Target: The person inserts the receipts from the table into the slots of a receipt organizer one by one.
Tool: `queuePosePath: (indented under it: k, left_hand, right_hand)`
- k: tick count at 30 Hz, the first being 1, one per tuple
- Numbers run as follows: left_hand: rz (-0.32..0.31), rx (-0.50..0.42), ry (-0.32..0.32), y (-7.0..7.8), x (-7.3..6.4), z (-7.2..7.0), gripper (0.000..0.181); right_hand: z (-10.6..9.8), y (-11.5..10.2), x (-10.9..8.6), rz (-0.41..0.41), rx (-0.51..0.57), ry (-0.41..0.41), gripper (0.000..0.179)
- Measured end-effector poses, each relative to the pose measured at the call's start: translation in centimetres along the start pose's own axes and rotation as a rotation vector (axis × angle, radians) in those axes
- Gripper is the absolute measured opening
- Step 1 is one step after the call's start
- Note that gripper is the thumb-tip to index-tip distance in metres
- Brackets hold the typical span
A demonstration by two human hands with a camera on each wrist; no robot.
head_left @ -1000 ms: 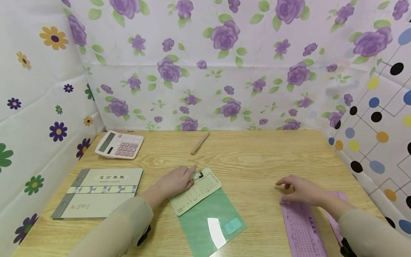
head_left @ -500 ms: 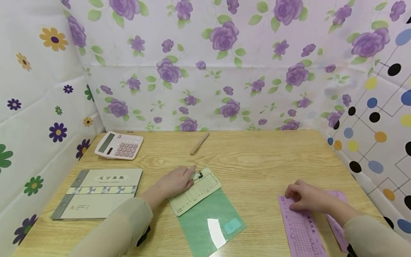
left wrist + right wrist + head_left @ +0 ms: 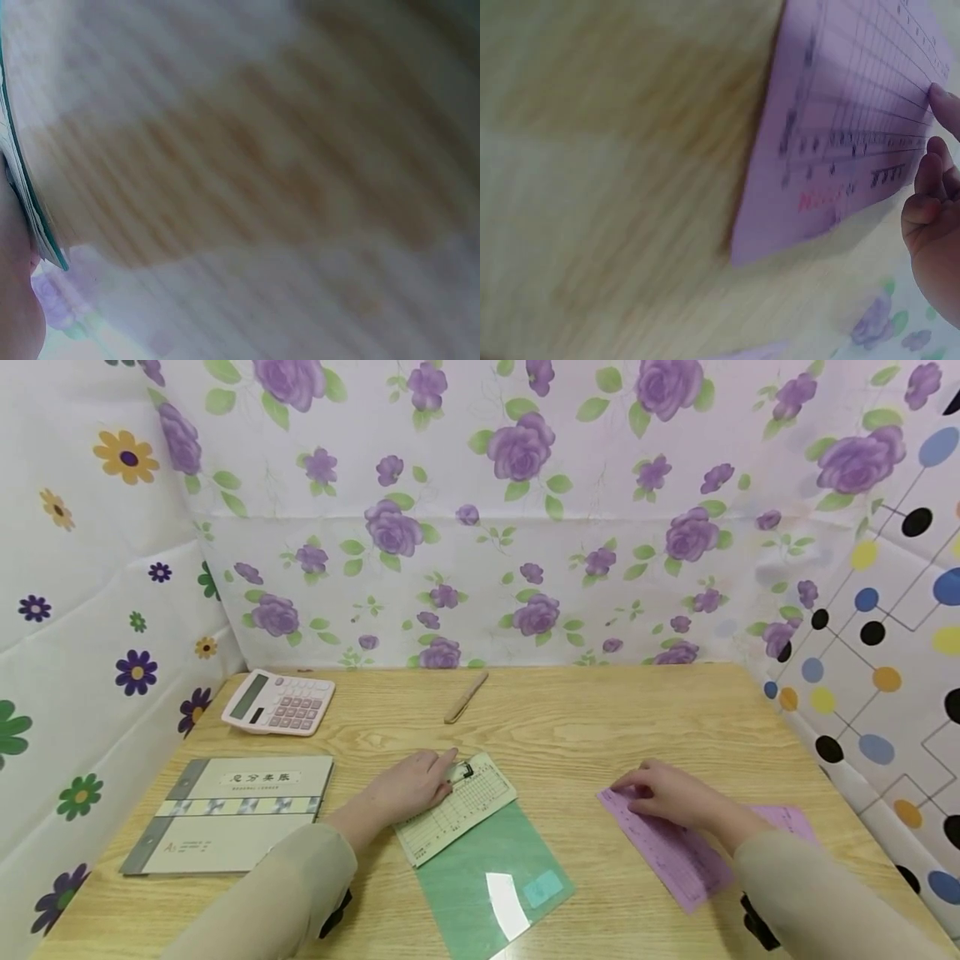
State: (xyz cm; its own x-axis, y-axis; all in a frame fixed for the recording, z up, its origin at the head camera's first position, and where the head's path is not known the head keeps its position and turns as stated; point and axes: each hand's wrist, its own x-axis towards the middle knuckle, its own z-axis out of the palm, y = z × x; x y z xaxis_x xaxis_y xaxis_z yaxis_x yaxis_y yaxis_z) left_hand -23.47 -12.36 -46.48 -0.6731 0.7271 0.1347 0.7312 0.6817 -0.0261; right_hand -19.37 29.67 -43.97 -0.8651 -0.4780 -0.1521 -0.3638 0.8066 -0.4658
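Note:
My left hand [image 3: 415, 783] rests on a pale green ruled form [image 3: 459, 810], its index finger straight beside a black clip [image 3: 468, 769] at the form's upper edge. The form lies over a translucent green folder [image 3: 457, 897]. In the left wrist view, the stacked edge of the form and folder [image 3: 31, 202] shows at the far left. At right, my right hand [image 3: 675, 793] pinches the far end of a purple printed form [image 3: 671, 852], whose near end hangs lower and tilted. Under that forearm lies another purple sheet [image 3: 783, 818], partly hidden.
A grey-and-cream ledger book [image 3: 232, 814] lies at left, with a pink calculator [image 3: 281, 702] behind it. Near the back edge of the wooden table [image 3: 600, 718] lies a beige pen-like object [image 3: 466, 697]. Patterned cloth [image 3: 480, 585] encloses the back and sides.
My right hand reached back over the purple form, took hold of its far end and drew it leftward, off the other purple sheet. The left hand stayed in place.

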Motion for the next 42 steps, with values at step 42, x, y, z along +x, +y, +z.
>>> queuePosePath:
  k: [42]
  left_hand:
    - [-0.021, -0.016, -0.012, 0.1, 0.0, -0.1, 0.056]
  right_hand:
    - [0.3, 1.5, -6.1, 0.184, -0.036, 0.026, 0.059]
